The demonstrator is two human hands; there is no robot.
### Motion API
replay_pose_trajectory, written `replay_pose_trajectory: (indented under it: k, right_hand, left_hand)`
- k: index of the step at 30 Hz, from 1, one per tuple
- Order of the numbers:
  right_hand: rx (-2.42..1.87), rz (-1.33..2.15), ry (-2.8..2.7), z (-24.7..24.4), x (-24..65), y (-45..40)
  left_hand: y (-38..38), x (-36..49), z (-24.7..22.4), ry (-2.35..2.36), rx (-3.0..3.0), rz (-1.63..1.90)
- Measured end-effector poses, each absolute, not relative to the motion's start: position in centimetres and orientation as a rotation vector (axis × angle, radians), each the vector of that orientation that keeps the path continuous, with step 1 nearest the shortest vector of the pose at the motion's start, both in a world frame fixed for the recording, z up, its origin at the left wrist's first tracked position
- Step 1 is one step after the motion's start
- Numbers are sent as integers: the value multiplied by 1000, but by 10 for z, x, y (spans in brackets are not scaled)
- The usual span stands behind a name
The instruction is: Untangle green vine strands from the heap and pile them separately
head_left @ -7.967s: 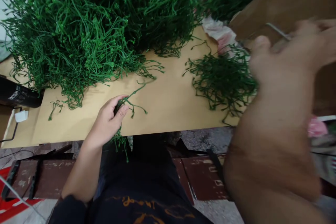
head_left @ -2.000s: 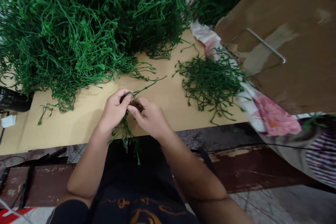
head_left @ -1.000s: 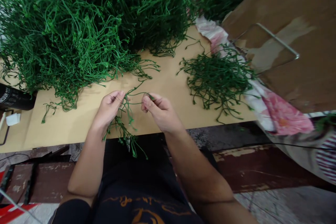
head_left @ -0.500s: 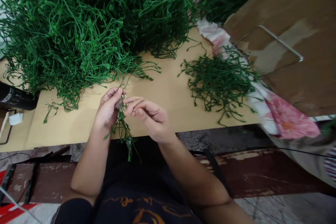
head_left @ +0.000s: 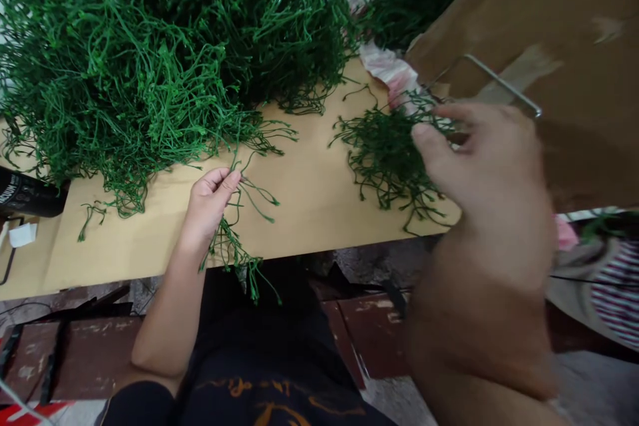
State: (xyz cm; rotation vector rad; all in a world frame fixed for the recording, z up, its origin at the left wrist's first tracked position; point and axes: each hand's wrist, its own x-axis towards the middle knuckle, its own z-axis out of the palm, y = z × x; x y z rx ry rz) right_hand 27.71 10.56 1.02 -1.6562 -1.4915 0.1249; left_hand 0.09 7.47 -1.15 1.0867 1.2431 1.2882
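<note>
The single view looks from the person's head, facing forward and steeply down, about an arm's reach above the left hand, whose grip falls left of centre; below the grip it takes in the dark shirt, beyond the grip a green pile cut by the top edge, and right of the grip the right hand, larger and nearer the lens

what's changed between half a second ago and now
The right hand has moved away from the left hand, out to the small green pile on the right; whether it grips any of it is unclear. The left hand still holds its green sprigs; the big green pile looks unchanged.
</note>
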Motion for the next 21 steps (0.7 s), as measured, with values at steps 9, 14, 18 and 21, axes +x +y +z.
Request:
replay_pose_trajectory:
  k: [9,14,18,21]
  right_hand:
    - [-1104,854,-1740,-27,169,69]
    - [-996,976,-1739,-33,149,72]
    - [-877,1018,-1797,-28,156,70]
    - [-833,1000,-1820,-25,158,63]
  left_hand:
    - [75,18,-7,1226,1278,1129]
    - [72,12,-11,1262,1351,1107]
    - [73,15,-17,1285,1339,1139]
    - [74,22,-18,1263,1318,1178]
